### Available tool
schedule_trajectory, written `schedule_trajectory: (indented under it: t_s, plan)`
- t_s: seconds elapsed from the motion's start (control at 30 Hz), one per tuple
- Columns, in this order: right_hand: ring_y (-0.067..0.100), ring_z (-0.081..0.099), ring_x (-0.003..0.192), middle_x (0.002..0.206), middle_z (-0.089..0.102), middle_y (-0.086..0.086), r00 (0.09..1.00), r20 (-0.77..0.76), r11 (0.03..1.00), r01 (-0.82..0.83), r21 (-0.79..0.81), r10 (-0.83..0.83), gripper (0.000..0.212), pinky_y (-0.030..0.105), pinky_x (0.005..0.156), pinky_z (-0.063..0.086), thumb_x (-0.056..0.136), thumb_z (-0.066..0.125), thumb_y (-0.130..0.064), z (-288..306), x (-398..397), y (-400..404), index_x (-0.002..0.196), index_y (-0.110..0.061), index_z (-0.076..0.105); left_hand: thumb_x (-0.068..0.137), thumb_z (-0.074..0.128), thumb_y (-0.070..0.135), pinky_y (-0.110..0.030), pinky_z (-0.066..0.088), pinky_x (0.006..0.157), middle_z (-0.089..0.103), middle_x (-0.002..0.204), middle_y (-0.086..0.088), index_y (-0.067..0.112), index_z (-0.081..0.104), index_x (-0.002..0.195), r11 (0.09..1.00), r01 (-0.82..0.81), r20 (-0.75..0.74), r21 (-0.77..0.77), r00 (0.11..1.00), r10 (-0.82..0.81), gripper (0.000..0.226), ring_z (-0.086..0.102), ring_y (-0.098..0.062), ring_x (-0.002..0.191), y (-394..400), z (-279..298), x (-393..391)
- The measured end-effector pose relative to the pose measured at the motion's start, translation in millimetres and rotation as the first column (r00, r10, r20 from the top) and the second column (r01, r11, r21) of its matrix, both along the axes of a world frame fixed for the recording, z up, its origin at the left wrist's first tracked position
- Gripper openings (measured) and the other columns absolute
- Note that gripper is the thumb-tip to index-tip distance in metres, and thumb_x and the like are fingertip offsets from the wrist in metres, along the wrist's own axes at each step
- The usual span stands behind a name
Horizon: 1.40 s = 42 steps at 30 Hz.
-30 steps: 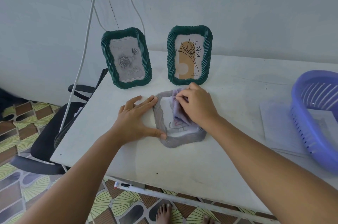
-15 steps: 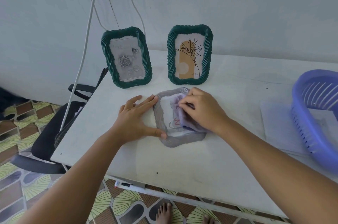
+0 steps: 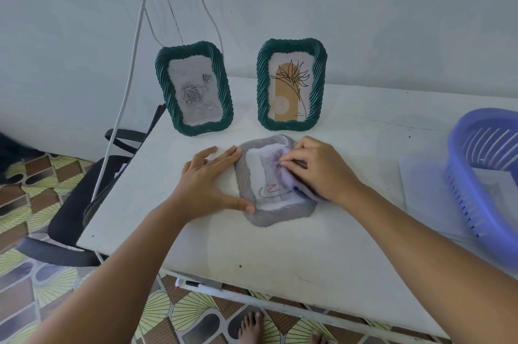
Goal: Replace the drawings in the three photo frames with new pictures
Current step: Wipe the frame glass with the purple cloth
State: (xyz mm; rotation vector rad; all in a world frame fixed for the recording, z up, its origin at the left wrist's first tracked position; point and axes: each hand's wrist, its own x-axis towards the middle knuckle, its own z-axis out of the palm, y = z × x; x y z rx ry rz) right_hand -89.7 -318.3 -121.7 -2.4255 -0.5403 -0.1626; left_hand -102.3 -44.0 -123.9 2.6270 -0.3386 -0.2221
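Grey frame (image 3: 276,213), ribbed, lying flat on the table (image 3: 280,254) between both hands, a faint line drawing under its glass. Left hand (image 3: 207,183) rests flat, fingers straight against the frame's left edge; right hand (image 3: 319,169) presses a pale cloth (image 3: 294,185), bunched under curled fingers, now nearer the frame's right side than before. Beyond the hands stand two green frames (image 3: 291,85); right of the right hand, a purple basket (image 3: 482,175).

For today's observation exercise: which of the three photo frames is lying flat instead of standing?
The grey ribbed photo frame between both hands lies flat on the white table; the two green ribbed frames stand upright behind it.
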Motion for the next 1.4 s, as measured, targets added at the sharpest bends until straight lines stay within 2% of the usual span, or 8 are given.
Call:
schedule_trajectory:
  t_s: [0.2,0.33,0.5,0.7,0.9,1.1,1.3,1.4]
  plan:
    - [0.013,0.057,0.088,0.095,0.058,-0.009,0.999,0.028,0.999,0.036,0.002,-0.036,0.015,0.047,0.084,0.051,0.095,0.064,-0.032,-10,7,29,0.097,-0.029,0.079,0.029,0.054,0.106,-0.028,0.01,0.118,0.019,0.153,0.044,0.058,0.025,0.151,1.0,-0.01,0.017,0.015,1.0,0.01,0.134,0.011,-0.001,0.147,-1,-1,0]
    - [0.013,0.058,0.084,0.093,0.059,-0.007,0.987,-0.027,0.987,-0.16,-0.026,0.159,0.013,0.043,0.083,0.052,0.095,0.068,-0.028,0,-5,3,0.098,-0.026,0.081,0.032,0.057,0.104,-0.027,0.009,0.118,0.018,0.155,0.042,0.056,0.024,0.153,1.0,-0.001,0.01,0.011,1.0,0.001,0.135,0.009,-0.001,0.148,0,-1,0]
    - [0.013,0.057,0.083,0.093,0.057,-0.008,1.0,0.027,1.0,0.015,-0.007,-0.015,0.016,0.043,0.08,0.053,0.096,0.065,-0.03,-3,8,17,0.099,-0.027,0.08,0.033,0.057,0.104,-0.028,0.009,0.118,0.016,0.153,0.044,0.058,0.022,0.152,1.0,0.009,0.004,0.02,1.0,-0.009,0.132,0.008,-0.001,0.148,0,1,0]
    - [0.009,0.055,0.088,0.092,0.059,-0.011,0.971,-0.036,0.972,-0.235,-0.011,0.234,0.017,0.036,0.084,0.046,0.095,0.064,-0.033,-4,-19,9,0.095,-0.029,0.081,0.032,0.058,0.103,-0.024,0.008,0.115,0.014,0.149,0.048,0.059,0.022,0.151,1.0,0.008,0.017,0.006,1.0,-0.008,0.131,0.009,0.0,0.148,0,2,0]
    - [0.011,0.056,0.084,0.092,0.057,-0.009,0.999,0.009,0.999,-0.035,0.01,0.035,0.015,0.037,0.077,0.052,0.095,0.066,-0.029,-4,3,20,0.099,-0.026,0.081,0.032,0.058,0.103,-0.024,0.007,0.115,0.013,0.148,0.048,0.064,0.021,0.148,1.0,0.006,0.006,0.005,1.0,-0.006,0.127,0.008,0.0,0.147,0,2,0]
    - [0.006,0.056,0.09,0.094,0.062,-0.009,0.963,-0.081,0.967,-0.256,0.0,0.255,0.017,0.031,0.085,0.045,0.094,0.065,-0.033,-1,-20,4,0.095,-0.028,0.081,0.032,0.059,0.103,-0.023,0.007,0.114,0.013,0.148,0.049,0.061,0.022,0.149,1.0,0.005,0.017,0.002,1.0,-0.005,0.13,0.008,-0.001,0.148,1,1,0]
    - [0.013,0.058,0.084,0.092,0.057,-0.009,1.0,0.015,1.0,-0.011,0.01,0.011,0.014,0.042,0.08,0.051,0.095,0.067,-0.027,-5,-3,20,0.097,-0.027,0.081,0.032,0.059,0.103,-0.024,0.007,0.115,0.015,0.15,0.048,0.063,0.021,0.148,1.0,0.003,0.001,0.0,1.0,-0.003,0.129,0.008,-0.001,0.148,0,1,0]
    - [0.01,0.055,0.091,0.091,0.058,-0.013,0.986,-0.01,0.985,-0.168,-0.027,0.168,0.016,0.044,0.089,0.043,0.095,0.064,-0.033,-8,-14,31,0.095,-0.032,0.08,0.031,0.059,0.103,-0.023,0.007,0.114,0.012,0.145,0.052,0.062,0.022,0.149,1.0,0.002,0.011,-0.002,1.0,-0.001,0.129,0.008,-0.001,0.148,0,1,0]
